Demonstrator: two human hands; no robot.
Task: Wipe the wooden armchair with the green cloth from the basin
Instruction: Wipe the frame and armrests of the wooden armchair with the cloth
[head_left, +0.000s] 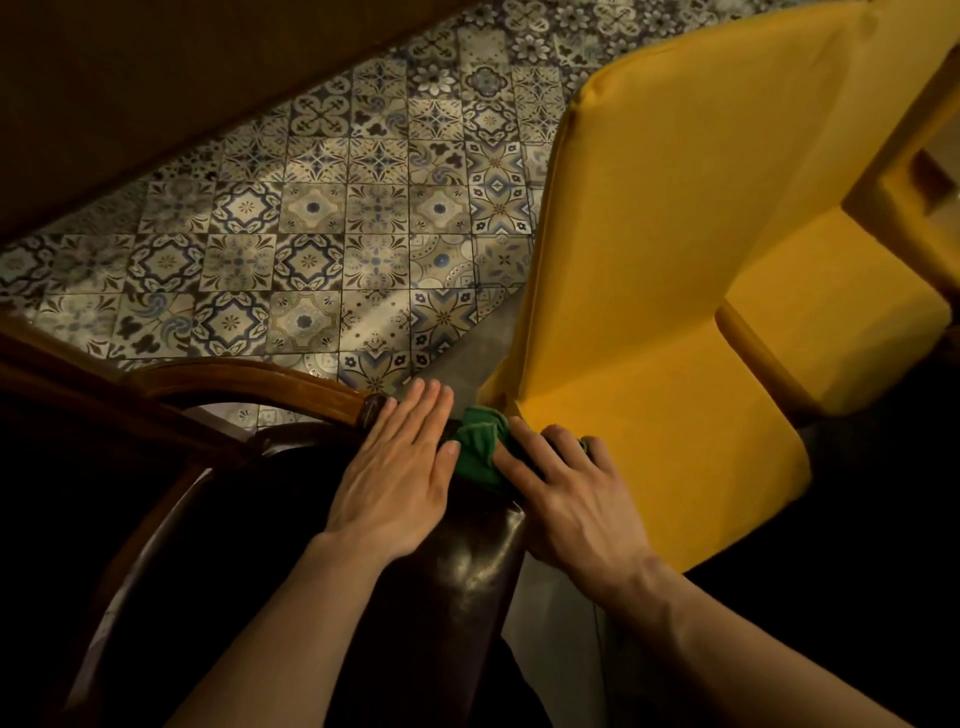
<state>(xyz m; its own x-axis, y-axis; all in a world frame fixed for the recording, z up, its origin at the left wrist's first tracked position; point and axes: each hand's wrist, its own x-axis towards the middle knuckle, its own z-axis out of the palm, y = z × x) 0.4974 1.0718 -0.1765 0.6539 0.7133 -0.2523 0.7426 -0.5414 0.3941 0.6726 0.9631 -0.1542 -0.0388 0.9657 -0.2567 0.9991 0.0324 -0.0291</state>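
Note:
The wooden armchair (249, 376) fills the lower left, with a curved brown arm rail and a dark glossy leather back. My left hand (400, 467) lies flat on the top of the chair, fingers together and stretched out, holding nothing. The green cloth (480, 441) is bunched on the chair's top corner just right of that hand. My right hand (566, 488) presses down on the cloth, fingers curled over it and over the chair's edge. Part of the cloth is hidden under my right hand. No basin is in view.
A yellow upholstered armchair (691, 260) stands close on the right, almost touching the cloth. Patterned blue and cream floor tiles (311, 218) spread behind the wooden chair. A dark wall or panel (130, 78) runs across the upper left.

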